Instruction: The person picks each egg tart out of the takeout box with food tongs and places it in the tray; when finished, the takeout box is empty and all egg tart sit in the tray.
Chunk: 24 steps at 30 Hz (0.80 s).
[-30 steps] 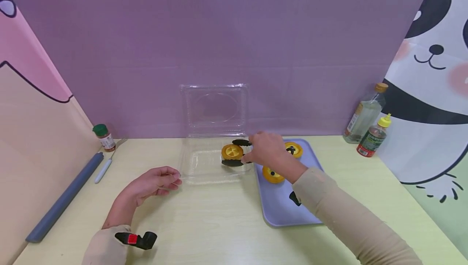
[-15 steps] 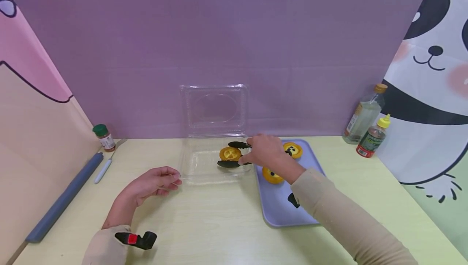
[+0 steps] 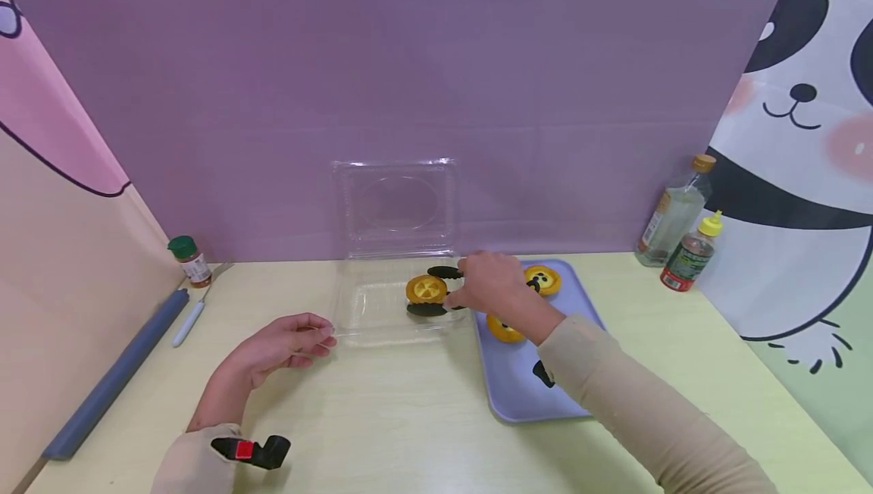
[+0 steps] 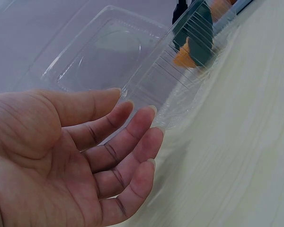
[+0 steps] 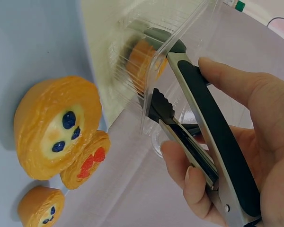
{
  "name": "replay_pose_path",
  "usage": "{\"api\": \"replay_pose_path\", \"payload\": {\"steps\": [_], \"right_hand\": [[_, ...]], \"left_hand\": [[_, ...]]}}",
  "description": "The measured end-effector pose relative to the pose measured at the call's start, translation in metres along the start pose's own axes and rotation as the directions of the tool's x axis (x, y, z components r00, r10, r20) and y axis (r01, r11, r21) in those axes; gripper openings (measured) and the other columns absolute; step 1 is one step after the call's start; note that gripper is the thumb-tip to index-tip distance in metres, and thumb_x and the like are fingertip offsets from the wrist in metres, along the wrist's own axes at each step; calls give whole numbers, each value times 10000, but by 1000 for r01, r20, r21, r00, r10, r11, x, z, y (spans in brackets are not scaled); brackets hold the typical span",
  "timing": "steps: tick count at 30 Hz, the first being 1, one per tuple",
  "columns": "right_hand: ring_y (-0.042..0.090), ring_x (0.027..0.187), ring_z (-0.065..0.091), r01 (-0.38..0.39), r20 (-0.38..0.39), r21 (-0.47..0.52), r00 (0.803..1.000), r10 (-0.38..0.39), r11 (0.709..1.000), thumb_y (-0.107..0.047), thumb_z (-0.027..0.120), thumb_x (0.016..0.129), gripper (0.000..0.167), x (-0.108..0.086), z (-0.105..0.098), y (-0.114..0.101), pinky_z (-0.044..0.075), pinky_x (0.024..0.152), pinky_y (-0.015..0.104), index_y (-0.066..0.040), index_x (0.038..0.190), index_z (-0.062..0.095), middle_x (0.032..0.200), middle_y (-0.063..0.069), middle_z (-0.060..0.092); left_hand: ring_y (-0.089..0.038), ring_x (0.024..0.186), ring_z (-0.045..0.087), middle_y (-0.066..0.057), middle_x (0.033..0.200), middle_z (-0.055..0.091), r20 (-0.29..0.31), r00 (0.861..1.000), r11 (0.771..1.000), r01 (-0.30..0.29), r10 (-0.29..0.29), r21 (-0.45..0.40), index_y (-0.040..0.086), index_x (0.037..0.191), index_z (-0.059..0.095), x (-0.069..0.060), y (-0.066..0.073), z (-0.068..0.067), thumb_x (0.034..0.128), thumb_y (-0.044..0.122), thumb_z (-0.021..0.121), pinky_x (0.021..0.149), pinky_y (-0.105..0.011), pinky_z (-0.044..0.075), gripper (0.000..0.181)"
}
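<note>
My right hand (image 3: pixel 492 282) holds a pair of tongs (image 5: pixel 208 127) with black scalloped tips. Between the tips is a round golden tart (image 3: pixel 426 290), inside the right part of a clear plastic box (image 3: pixel 371 304). Whether the tart touches the floor of the box, or how firmly the tips press it, I cannot tell. The hinged lid (image 3: pixel 398 206) stands upright at the back. At the box's front left corner, the thumb and forefinger of my left hand (image 3: pixel 286 342) pinch the rim lightly, the other fingers loosely bent.
A lilac tray (image 3: pixel 518 395) on the right bears decorated tarts (image 5: pixel 59 127), partly behind my right arm. Two bottles (image 3: pixel 675 221) stand at the back right. To the left are a green-capped jar (image 3: pixel 191 261), a white-handled fork (image 3: pixel 189 323) and a long blue-grey bar (image 3: pixel 116 380).
The tongs and the tart between their tips have shifted slightly left and down inside the box. My left hand stays at the corner. The whole head view has drifted a little.
</note>
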State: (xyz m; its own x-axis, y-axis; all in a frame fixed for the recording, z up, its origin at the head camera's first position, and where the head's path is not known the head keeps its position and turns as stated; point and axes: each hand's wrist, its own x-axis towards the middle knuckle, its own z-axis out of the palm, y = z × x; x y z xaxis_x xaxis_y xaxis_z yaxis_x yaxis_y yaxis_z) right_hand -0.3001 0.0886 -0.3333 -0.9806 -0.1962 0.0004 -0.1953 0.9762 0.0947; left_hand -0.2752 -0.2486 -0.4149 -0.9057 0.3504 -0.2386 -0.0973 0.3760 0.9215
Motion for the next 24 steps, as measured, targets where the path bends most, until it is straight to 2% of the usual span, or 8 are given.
{"api": "replay_pose_path", "payload": {"steps": [11,17,24], "right_hand": [[196,811,596,-34,22,64,999,33,997,-660,701,816,679,3,4,0,484,590,314,-230,1340,648,1195,21,692],[197,816,593,-40,10,72,999,40,997,-659,685,833,688,3,8,1,470,584,304,-255,1385,613,1301,32,669],[173,683,575,-41,8,114,999,40,993,-671,683,827,710,1,11,5,376,489,270,-265,1403,596,1336,27,660]], "left_hand": [[-178,1001,646,-72,1134,696,-9,1000,1000,2,-2,-2,-39,1288,515,2,-3,1,1029,268,565,821,-338,527,405],[-186,1012,647,-59,1129,699,-6,1000,1000,-2,2,-3,-35,1288,515,1,-3,1,1034,263,556,820,-342,528,394],[-181,1007,646,-67,1128,699,-7,1000,1000,5,-5,0,-42,1290,514,2,-3,1,1028,274,568,821,-332,529,414]]}}
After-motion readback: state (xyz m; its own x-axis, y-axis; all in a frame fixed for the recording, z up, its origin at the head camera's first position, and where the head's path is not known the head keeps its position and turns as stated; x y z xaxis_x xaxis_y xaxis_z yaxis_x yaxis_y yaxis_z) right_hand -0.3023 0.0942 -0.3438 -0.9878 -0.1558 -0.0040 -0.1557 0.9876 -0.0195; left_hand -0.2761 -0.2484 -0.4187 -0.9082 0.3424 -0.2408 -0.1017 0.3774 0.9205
